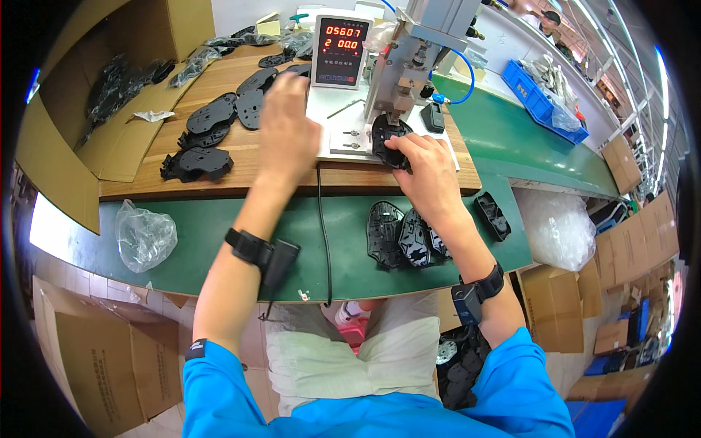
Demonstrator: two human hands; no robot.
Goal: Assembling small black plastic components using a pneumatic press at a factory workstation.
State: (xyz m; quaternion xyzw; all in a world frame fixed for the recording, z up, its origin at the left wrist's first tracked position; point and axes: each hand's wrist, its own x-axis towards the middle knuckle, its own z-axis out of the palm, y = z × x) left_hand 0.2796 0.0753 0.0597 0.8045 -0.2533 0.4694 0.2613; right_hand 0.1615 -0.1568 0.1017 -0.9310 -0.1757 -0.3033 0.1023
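My right hand (429, 174) grips a rounded black plastic shell (387, 139) by its near right side, under the head of a bench press (400, 95). The shell lies on the press's white base plate (343, 115). Blurred by motion, my left hand (288, 131) is over the wooden board, left of the press; its fingers are smeared and I cannot tell whether they hold anything. Close to it lie several similar black shells (212, 113), some overlapping. A box with a red digital display (338, 51) stands just beyond that hand.
More black shells (385, 232) and a small black tray-like part (493, 216) lie on the green table (321, 241). A clear plastic bag (146, 237) is at the left. A blue bin (540, 98) stands far right. Cardboard boxes (102, 358) flank the table; a black cable (323, 241) crosses its front.
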